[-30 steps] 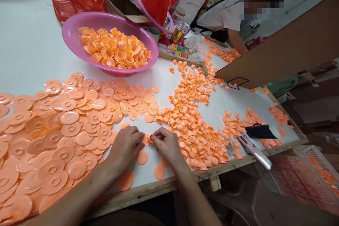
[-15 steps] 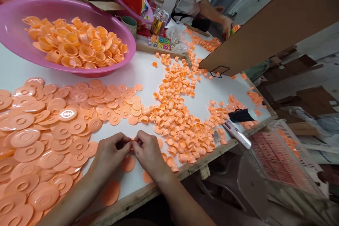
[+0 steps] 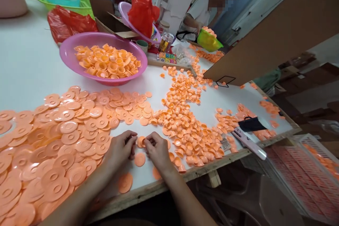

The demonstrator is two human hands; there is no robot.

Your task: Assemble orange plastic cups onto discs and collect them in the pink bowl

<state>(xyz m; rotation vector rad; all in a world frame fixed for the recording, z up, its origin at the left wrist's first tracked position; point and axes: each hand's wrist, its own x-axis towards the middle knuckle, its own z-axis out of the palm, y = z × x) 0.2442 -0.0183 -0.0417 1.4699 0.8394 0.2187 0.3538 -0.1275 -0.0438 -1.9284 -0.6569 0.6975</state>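
Observation:
My right hand (image 3: 156, 150) pinches a small orange toy cup (image 3: 143, 142) between thumb and fingertips, partly covered by the fingers. Close behind it is a round orange disc (image 3: 140, 140); whether the two touch I cannot tell. Just to the left, my left hand (image 3: 122, 147) is open, thumb and fingers apart, with nothing between them. Below the hands, a flat disc (image 3: 140, 159) lies on the white table, and a larger one (image 3: 125, 183) sits nearer the edge. Orange saucers (image 3: 65, 137) spread out on the left. A heap of small cups (image 3: 189, 134) lies to the right.
A pink basin (image 3: 70, 58) of orange teacups stands behind the saucers. Brown cardboard (image 3: 259, 31) rises at the right. A pale long-handled tool (image 3: 250, 144) and a black cloth item (image 3: 251, 124) lie near the table edge (image 3: 190, 176). Across the table, another person holds a yellow-green container (image 3: 209, 41).
My hands have moved apart; the left has let go, while the right keeps hold of the small cup. The view has shifted and shows more of the table's far side. The other person has lifted a yellow-green container.

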